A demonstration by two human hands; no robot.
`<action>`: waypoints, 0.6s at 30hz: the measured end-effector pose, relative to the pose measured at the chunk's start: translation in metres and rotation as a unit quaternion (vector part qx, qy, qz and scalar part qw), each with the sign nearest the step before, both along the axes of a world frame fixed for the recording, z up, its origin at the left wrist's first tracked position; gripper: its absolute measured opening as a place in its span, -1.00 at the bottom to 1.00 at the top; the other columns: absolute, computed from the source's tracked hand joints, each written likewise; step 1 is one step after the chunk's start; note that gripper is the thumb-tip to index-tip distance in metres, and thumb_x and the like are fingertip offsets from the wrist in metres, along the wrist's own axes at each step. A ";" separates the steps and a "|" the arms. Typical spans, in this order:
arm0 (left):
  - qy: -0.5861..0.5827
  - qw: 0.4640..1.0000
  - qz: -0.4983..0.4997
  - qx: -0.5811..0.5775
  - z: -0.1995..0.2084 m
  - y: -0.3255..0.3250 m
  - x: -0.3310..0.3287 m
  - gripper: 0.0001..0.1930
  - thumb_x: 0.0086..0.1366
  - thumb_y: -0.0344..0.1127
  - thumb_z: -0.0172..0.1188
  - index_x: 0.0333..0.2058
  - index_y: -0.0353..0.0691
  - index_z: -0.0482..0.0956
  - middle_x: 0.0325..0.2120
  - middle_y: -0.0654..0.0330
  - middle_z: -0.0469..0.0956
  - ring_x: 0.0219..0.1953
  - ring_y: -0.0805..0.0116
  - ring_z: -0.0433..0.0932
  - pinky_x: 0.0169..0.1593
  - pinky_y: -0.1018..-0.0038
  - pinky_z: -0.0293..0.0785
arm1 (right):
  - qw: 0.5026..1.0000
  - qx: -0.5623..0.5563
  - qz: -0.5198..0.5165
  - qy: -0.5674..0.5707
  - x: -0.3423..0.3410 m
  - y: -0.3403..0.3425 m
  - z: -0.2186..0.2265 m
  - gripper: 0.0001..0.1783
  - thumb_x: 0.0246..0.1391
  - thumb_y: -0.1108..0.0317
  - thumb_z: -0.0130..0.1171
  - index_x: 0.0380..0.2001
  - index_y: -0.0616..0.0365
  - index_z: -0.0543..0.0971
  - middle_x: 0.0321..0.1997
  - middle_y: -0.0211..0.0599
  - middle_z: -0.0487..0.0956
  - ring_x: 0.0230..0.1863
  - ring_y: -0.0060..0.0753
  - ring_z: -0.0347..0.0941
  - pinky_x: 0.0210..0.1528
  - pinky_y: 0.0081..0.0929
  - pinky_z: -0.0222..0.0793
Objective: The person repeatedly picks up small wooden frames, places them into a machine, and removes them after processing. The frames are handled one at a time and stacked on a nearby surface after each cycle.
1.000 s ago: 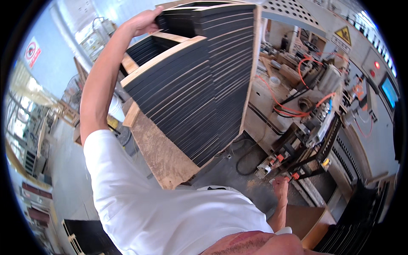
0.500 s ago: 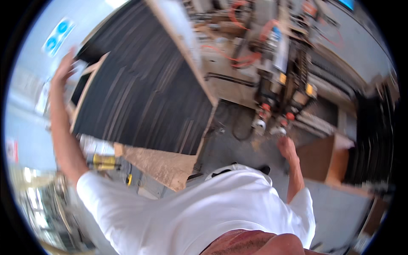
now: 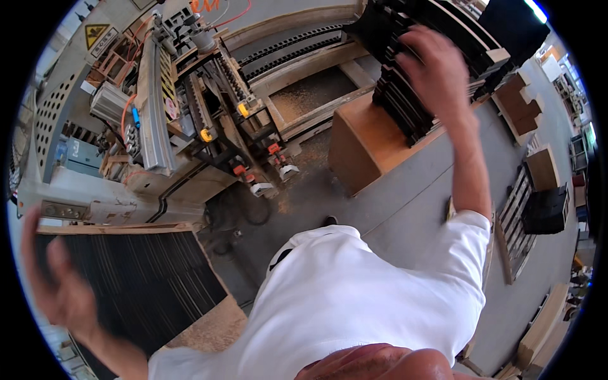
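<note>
Stretched out at far left, my left hand (image 3: 63, 288) is empty, its fingers spread and partly blurred. It hovers over a broad pile of dark strips (image 3: 136, 272) lying on a chipboard sheet (image 3: 212, 326). My right hand (image 3: 437, 73) reaches up at the upper right, blurred, its fingers bent and apart. Beside and behind it is a stack of black boards (image 3: 399, 104) on a brown wooden box (image 3: 358, 142). Nothing shows in the right hand; whether its fingertips touch the stack I cannot tell.
A woodworking machine (image 3: 155, 120) with rails, yellow-capped clamps and orange air hoses fills the upper left. Sawdust lies around a framed opening (image 3: 310, 95). Farther right, a slatted pallet (image 3: 516, 221) stands on the grey floor (image 3: 405, 209), near a black stack (image 3: 546, 210).
My view has swung right, so the machine and dark pile now sit farther left. My right hand has risen from low by the clamps to the black stack. The left hand stays outstretched.
</note>
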State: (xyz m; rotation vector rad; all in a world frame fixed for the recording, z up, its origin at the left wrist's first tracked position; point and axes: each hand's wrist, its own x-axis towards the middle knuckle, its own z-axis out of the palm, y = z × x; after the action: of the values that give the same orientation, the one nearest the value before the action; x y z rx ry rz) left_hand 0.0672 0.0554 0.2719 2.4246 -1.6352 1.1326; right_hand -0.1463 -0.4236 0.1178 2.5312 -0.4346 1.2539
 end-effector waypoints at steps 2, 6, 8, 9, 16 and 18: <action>0.217 0.974 -0.059 -0.024 -0.048 -0.056 -0.005 -0.65 0.29 -0.43 0.07 0.05 -0.37 0.43 -0.02 0.06 0.52 0.04 0.25 0.47 0.13 0.38 0.34 | 0.998 -0.037 -0.046 -0.016 -0.016 -0.040 0.027 -0.72 -0.04 0.27 0.28 -0.23 0.11 0.56 -0.17 -0.21 0.58 -0.12 -0.09 0.50 -0.09 -0.23 0.41; 0.430 0.891 -0.135 -0.056 -0.180 -0.155 0.059 -0.67 0.22 -0.37 0.18 -0.04 -0.33 0.48 -0.17 0.02 0.58 -0.13 0.21 0.58 -0.03 0.39 0.46 | 0.965 0.051 -0.236 0.099 -0.078 -0.153 0.044 -0.62 0.18 0.07 0.05 -0.12 0.14 0.49 -0.14 -0.06 0.57 -0.06 0.04 0.47 -0.05 -0.16 0.36; 0.570 0.808 -0.113 -0.093 -0.248 -0.183 0.086 -0.65 0.28 -0.35 0.16 0.01 -0.36 0.46 -0.15 0.08 0.59 -0.11 0.35 0.56 -0.01 0.45 0.47 | 0.931 0.180 -0.273 0.162 -0.075 -0.172 0.046 -0.62 0.19 0.11 0.03 -0.09 0.17 0.46 -0.11 0.01 0.56 -0.02 0.06 0.46 0.00 -0.16 0.34; 0.622 0.769 -0.099 -0.113 -0.280 -0.197 0.101 -0.64 0.31 -0.31 0.13 0.02 -0.38 0.45 -0.14 0.09 0.58 -0.11 0.38 0.56 -0.01 0.48 0.47 | 0.946 0.191 -0.229 0.128 -0.088 -0.200 0.038 -0.64 0.17 0.15 0.05 -0.08 0.17 0.46 -0.15 -0.01 0.57 -0.07 -0.02 0.50 -0.02 -0.23 0.35; 0.783 0.513 -0.006 -0.353 -0.403 -0.318 0.261 -0.63 0.35 -0.13 0.07 -0.07 -0.33 0.48 -0.23 0.16 0.58 -0.23 0.40 0.58 -0.17 0.47 0.52 | 0.954 0.231 -0.188 0.042 -0.075 -0.169 0.047 -0.76 0.18 0.33 0.11 -0.13 0.21 0.52 -0.28 -0.26 0.57 -0.20 -0.47 0.49 -0.10 -0.51 0.36; 0.809 0.422 0.015 -0.409 -0.420 -0.359 0.326 -0.54 0.36 -0.08 0.04 0.02 -0.38 0.40 -0.14 0.09 0.54 -0.16 0.29 0.57 -0.11 0.41 0.54 | 0.951 0.254 -0.175 0.026 -0.063 -0.131 0.060 -0.72 0.21 0.33 0.10 -0.05 0.20 0.49 -0.18 -0.30 0.56 -0.12 -0.49 0.46 -0.03 -0.53 0.35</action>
State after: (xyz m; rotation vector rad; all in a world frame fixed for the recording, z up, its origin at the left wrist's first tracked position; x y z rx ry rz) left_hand 0.3934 -0.3036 -0.1486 1.3755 -0.1292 -0.5711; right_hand -0.2096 -0.5549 0.1774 2.6996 -1.2732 1.0348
